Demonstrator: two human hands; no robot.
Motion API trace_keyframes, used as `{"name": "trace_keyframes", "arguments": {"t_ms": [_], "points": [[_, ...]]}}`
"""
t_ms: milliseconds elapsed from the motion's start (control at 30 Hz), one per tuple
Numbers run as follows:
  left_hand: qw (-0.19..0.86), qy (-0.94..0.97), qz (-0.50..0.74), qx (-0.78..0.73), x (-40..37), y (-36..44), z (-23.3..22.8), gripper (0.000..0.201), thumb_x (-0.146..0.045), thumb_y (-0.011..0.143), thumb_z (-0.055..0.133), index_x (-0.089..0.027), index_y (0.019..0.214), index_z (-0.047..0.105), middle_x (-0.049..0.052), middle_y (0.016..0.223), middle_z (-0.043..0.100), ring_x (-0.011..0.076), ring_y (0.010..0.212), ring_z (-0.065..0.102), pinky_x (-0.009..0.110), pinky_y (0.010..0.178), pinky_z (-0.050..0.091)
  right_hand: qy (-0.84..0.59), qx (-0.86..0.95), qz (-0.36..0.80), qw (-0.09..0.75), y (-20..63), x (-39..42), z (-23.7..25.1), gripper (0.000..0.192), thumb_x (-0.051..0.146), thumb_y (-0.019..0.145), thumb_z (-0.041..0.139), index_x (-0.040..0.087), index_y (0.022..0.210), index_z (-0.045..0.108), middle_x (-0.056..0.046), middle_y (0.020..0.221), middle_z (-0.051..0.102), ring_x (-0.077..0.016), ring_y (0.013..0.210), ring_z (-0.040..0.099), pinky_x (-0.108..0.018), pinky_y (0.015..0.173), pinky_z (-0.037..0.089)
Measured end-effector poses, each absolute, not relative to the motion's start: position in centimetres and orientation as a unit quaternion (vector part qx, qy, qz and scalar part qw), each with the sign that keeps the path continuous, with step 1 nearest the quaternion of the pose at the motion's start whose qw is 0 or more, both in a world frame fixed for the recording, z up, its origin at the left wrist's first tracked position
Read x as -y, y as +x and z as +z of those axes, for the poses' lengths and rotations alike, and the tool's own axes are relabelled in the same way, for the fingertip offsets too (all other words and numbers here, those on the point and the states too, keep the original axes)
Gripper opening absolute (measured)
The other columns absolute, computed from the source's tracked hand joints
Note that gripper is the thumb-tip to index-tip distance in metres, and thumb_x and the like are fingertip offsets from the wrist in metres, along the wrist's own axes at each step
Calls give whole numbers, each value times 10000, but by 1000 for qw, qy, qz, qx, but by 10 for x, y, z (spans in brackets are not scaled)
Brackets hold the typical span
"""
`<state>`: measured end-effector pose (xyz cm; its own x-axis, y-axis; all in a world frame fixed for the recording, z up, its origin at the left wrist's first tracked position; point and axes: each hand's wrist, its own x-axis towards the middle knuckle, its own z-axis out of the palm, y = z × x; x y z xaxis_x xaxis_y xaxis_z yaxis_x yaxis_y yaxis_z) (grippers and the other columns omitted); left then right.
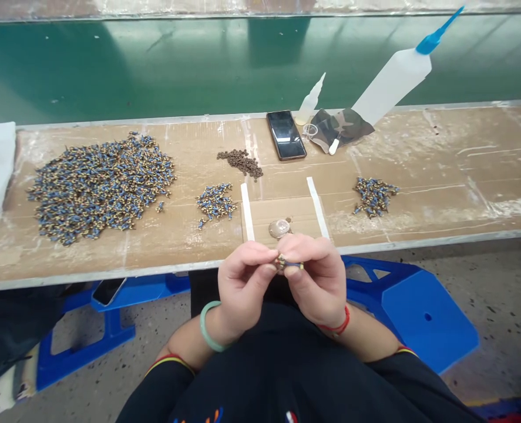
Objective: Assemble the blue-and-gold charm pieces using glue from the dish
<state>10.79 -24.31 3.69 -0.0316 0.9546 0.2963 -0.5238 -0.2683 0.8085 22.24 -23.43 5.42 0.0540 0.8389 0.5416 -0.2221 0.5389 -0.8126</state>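
A small blue-and-gold part [289, 265] is held between both hands, just in front of the near edge of the desk [440, 194] and above the lap. The left hand [241, 282] is pinched onto the part's left end; its fingers [260, 254] are narrow, closed on the piece. The right hand [319, 276] grips the right end, thumb and forefinger likewise closed on it. Whether a second, smaller piece sits between the fingertips cannot be told; the detail is too small.

On the desk, a large heap of like parts [101, 185] lies to the left, a small cluster [215, 201] near centre, and another cluster [373, 195] to the right. A mound of brown beads [241, 161] lies behind the small cluster. A small round dish [279, 228] rests just beyond the hands, between two white strips [246, 211]. A phone [286, 134], a small dropper bottle [311, 101] and a large squeeze bottle with blue nozzle [396, 76] stand further back.

Judgement: the step in hand appears to be fitting or adjusting a single part by fingertip. The next move would call for a steady two-handed pinch and fine alignment, as the piece is small and easily dropped.
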Motion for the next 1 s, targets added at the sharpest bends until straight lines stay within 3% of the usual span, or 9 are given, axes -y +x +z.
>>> {"name": "trace_keyframes", "arguments": {"t_ms": [200,467,1000], "points": [[577,430,647,-252,251,112,39,300,-346,986,708,-390,1274,784,20,909,710,131,773,609,255,745,551,-275,582,325,692,223,232,44,233,198,989,661,311,1191,692,-12,855,688,-174,733,653,-332,626,538],[570,468,632,-237,253,114,23,410,-356,969,705,-430,1372,716,36,945,684,166,793,579,293,745,541,-300,573,305,699,221,230,50,109,275,1009,647,308,1104,687,-9,798,661,-180,685,605,-352,617,533],[565,510,627,-167,246,117,19,510,-308,979,686,-475,1455,617,31,1132,628,164,933,609,273,782,565,-292,597,255,702,222,226,47,144,271,1000,648,319,1132,680,-8,794,656,-188,690,601,-361,614,532]]}}
